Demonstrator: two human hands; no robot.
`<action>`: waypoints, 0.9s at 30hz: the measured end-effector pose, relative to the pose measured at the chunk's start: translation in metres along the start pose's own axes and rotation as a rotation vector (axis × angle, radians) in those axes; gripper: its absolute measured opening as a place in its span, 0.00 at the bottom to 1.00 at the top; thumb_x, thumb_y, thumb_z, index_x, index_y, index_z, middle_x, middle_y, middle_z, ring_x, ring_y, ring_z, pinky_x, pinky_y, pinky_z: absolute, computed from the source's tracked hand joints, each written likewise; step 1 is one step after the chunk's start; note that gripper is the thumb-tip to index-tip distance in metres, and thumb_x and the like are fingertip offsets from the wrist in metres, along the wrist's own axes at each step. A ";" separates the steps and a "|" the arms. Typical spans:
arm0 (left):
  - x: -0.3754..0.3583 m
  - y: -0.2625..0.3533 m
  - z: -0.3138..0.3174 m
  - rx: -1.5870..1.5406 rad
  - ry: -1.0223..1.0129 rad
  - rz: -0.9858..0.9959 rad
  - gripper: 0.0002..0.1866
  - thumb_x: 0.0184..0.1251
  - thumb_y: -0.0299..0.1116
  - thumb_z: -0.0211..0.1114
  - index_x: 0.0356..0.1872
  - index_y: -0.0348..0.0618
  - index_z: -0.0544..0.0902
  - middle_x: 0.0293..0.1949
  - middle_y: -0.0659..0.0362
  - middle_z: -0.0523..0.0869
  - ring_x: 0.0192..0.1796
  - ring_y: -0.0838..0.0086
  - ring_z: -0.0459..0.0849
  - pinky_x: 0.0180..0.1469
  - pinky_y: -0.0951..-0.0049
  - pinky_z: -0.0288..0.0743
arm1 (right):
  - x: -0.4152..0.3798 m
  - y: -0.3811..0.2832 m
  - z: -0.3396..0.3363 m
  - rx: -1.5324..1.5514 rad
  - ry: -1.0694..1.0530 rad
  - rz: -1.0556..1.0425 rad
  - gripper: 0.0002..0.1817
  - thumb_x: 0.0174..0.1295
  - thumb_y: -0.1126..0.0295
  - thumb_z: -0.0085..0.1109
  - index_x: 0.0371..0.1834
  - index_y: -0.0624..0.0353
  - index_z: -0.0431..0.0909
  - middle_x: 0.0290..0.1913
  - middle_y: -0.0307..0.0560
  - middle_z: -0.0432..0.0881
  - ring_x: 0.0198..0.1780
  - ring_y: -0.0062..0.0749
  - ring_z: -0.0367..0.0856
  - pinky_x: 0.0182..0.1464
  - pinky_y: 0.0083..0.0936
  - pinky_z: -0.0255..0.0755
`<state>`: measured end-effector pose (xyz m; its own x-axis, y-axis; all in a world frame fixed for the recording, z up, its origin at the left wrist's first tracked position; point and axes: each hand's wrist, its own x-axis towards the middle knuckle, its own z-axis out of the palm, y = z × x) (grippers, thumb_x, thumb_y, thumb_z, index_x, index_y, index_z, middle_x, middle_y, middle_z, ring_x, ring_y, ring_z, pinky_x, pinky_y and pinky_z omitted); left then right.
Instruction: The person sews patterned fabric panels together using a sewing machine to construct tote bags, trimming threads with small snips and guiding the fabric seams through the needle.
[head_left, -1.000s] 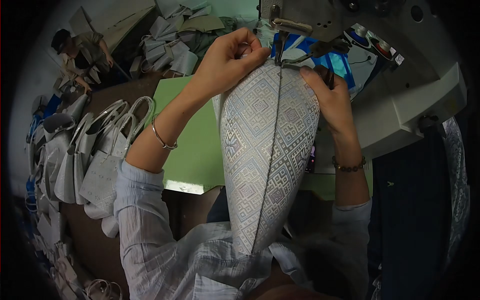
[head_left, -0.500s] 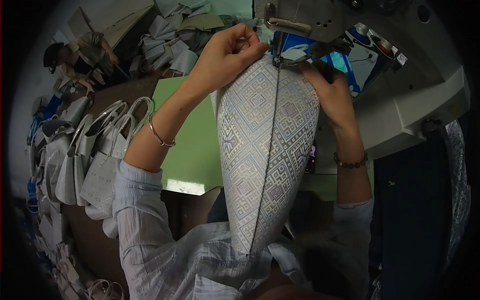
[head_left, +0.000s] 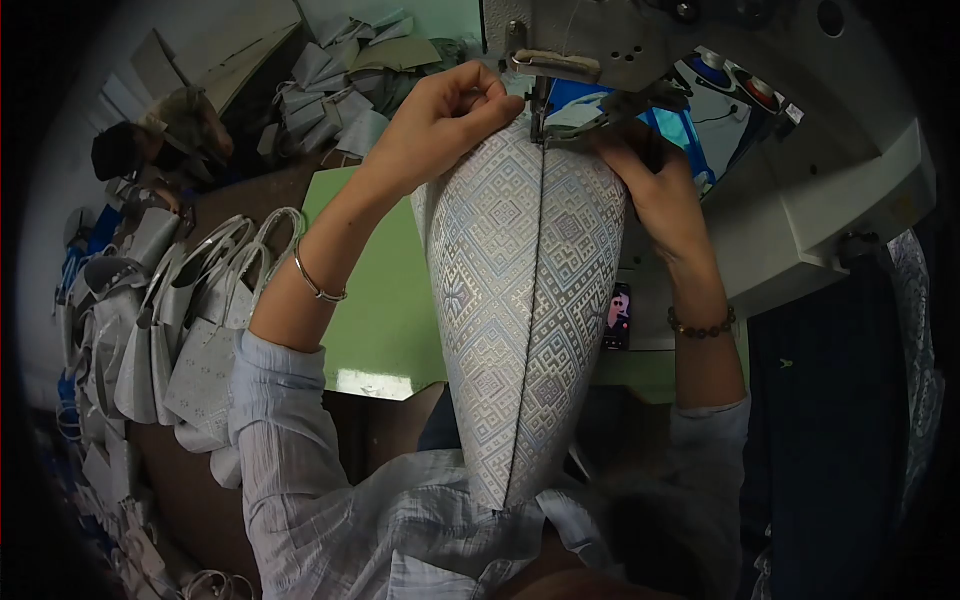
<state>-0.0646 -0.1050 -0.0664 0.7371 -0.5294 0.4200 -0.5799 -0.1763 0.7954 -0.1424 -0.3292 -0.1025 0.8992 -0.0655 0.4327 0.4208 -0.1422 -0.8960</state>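
Note:
A pale, blue-grey patterned fabric piece point(head_left: 490, 290) hangs in a long taper from the sewing machine down to my lap. One dark seam line runs along its middle, up to the presser foot point(head_left: 540, 128). My left hand point(head_left: 455, 118) pinches the upper left edge, its thumb and fingers pressed together beside the needle area. At the upper right edge my right hand point(head_left: 650, 185) grips the fabric, thumb on top; its other fingers are partly in shadow behind. The sewing machine head point(head_left: 600, 45) stands right above the fabric's top end.
A green tabletop point(head_left: 370, 270) lies under my left forearm. Many pale bags with handles point(head_left: 200, 340) are heaped at the left, more pieces point(head_left: 340, 100) behind. Another person point(head_left: 170, 145) bends over at upper left. A lit phone point(head_left: 619, 315) lies beside the fabric. Thread spools point(head_left: 708, 68) are at upper right.
The camera view has shifted slightly, and the machine appears a little further left and lower. Both hands keep their hold on the fabric. More of the phone shows beside it.

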 end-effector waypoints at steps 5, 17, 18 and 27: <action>0.019 -0.018 -0.020 0.048 -0.230 -0.107 0.10 0.65 0.32 0.65 0.44 0.38 0.81 0.37 0.63 0.83 0.41 0.81 0.80 0.48 0.79 0.73 | 0.003 0.001 -0.030 -0.154 0.059 -0.090 0.15 0.62 0.64 0.64 0.46 0.61 0.79 0.38 0.42 0.82 0.39 0.22 0.79 0.44 0.20 0.71; 0.057 -0.122 0.045 0.624 -0.207 0.136 0.14 0.69 0.34 0.59 0.51 0.42 0.81 0.45 0.52 0.85 0.46 0.63 0.84 0.50 0.66 0.77 | -0.013 0.014 -0.037 -0.566 -0.087 -0.204 0.17 0.64 0.68 0.60 0.54 0.62 0.75 0.44 0.48 0.76 0.40 0.31 0.78 0.43 0.25 0.72; 0.056 -0.114 0.042 0.516 -0.220 0.112 0.13 0.68 0.33 0.60 0.50 0.41 0.82 0.44 0.52 0.86 0.45 0.63 0.84 0.49 0.67 0.77 | -0.009 0.016 -0.033 -0.593 -0.066 -0.341 0.16 0.62 0.69 0.60 0.53 0.61 0.76 0.43 0.49 0.77 0.41 0.35 0.78 0.44 0.28 0.73; 0.040 -0.102 0.033 0.449 -0.237 0.386 0.14 0.61 0.29 0.64 0.49 0.42 0.84 0.46 0.54 0.87 0.46 0.63 0.86 0.50 0.69 0.78 | 0.026 0.043 -0.011 -0.856 -0.291 -0.557 0.18 0.53 0.76 0.59 0.49 0.57 0.78 0.50 0.52 0.79 0.50 0.50 0.80 0.51 0.39 0.76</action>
<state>0.0122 -0.1357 -0.1449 0.3790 -0.7847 0.4905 -0.9153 -0.2396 0.3238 -0.1023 -0.3479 -0.1287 0.6474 0.4458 0.6182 0.6591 -0.7348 -0.1603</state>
